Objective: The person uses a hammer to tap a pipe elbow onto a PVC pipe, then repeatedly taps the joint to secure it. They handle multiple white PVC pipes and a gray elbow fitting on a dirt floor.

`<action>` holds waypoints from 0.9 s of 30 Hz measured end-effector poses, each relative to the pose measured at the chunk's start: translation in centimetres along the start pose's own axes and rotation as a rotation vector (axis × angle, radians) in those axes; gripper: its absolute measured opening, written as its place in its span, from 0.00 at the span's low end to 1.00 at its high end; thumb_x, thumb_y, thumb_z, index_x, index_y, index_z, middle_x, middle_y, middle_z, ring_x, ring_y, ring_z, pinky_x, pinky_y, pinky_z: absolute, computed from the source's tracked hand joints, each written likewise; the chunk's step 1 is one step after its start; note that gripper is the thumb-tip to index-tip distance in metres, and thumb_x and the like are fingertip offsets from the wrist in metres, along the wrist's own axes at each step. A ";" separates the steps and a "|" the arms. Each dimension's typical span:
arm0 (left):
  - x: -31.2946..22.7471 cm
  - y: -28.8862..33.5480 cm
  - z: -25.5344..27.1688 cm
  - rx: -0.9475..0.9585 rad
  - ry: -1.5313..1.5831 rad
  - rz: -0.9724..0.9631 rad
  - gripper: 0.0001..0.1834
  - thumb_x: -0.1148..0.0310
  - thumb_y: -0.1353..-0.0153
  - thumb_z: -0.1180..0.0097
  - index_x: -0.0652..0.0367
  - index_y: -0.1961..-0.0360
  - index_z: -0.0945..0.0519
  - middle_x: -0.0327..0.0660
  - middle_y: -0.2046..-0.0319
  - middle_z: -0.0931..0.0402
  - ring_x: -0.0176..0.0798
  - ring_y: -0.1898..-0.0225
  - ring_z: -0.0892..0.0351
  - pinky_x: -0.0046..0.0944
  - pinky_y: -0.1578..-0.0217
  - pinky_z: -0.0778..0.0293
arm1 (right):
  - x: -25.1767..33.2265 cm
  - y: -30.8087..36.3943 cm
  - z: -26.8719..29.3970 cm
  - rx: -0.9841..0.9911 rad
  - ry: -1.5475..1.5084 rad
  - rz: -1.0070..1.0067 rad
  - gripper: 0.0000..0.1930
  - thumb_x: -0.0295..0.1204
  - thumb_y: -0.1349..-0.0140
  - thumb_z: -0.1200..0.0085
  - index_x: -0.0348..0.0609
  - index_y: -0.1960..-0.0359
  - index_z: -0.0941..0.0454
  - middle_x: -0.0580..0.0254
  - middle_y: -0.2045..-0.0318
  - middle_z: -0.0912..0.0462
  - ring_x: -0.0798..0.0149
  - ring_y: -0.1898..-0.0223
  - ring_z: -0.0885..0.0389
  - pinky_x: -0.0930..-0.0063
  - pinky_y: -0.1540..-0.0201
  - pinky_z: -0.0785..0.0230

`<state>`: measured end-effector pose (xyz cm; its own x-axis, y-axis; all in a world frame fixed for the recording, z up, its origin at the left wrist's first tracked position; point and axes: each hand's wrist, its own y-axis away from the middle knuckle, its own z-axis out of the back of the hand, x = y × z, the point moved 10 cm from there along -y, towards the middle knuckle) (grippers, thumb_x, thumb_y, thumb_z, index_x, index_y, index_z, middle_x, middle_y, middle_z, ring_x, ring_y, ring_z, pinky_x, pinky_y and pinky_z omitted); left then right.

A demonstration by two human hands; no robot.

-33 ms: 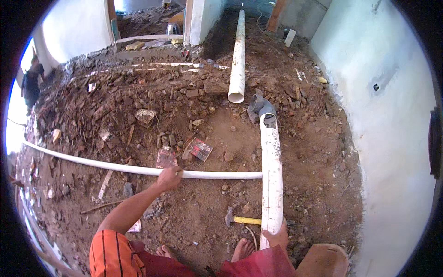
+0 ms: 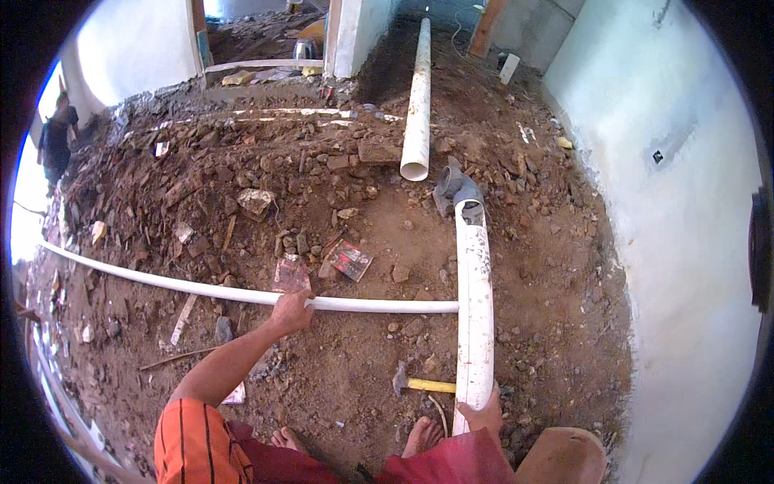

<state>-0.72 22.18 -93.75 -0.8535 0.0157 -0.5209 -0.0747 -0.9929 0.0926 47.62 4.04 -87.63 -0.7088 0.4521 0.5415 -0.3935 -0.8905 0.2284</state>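
My left hand point(image 2: 292, 315) is closed around a thin white pipe point(image 2: 185, 288), which runs from the far left to the side of a thick white pipe point(image 2: 475, 323). My right hand point(image 2: 482, 415) grips the near end of that thick pipe, and its fingers are partly hidden behind it. A grey elbow fitting point(image 2: 463, 191) meets the thick pipe's far end. A claw hammer point(image 2: 431, 385) with a yellow handle lies just left of the thick pipe, near my right hand.
Another thick white pipe point(image 2: 416, 121) lies farther back. Broken stones and rubble point(image 2: 193, 185) cover the dirt floor. A pale wall point(image 2: 669, 266) rises at the right. A person point(image 2: 56, 141) stands at the far left. My bare feet point(image 2: 423, 436) are close below.
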 end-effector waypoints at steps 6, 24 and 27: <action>-2.2 1.4 0.4 -0.030 -0.291 -0.194 0.22 0.69 0.49 0.48 0.56 0.49 0.30 0.49 0.49 0.32 0.52 0.41 0.37 0.49 0.41 0.41 | -0.5 0.5 -0.3 0.000 -0.120 0.011 0.51 0.37 0.59 0.31 0.31 0.35 0.49 0.37 0.48 0.27 0.46 0.47 0.26 0.60 0.44 0.35; -5.0 0.8 -3.1 0.109 -0.470 -0.293 0.31 0.71 0.51 0.43 0.50 0.42 0.34 0.46 0.40 0.39 0.51 0.32 0.51 0.53 0.38 0.44 | 2.2 1.1 0.6 0.010 -0.004 -0.056 0.48 0.36 0.60 0.30 0.39 0.37 0.45 0.43 0.51 0.25 0.48 0.49 0.24 0.59 0.46 0.33; -4.5 0.7 -3.2 0.099 -0.437 -0.295 0.30 0.71 0.49 0.46 0.50 0.42 0.36 0.46 0.40 0.40 0.51 0.32 0.50 0.54 0.37 0.46 | 2.1 0.8 0.2 0.028 0.017 -0.050 0.49 0.36 0.61 0.30 0.39 0.36 0.46 0.42 0.50 0.25 0.47 0.48 0.25 0.59 0.45 0.34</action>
<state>4.69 21.03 -94.06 -0.9226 0.3607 -0.1369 -0.3738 -0.9235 0.0864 45.96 4.24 -86.12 -0.6987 0.4963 0.5152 -0.4123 -0.8679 0.2770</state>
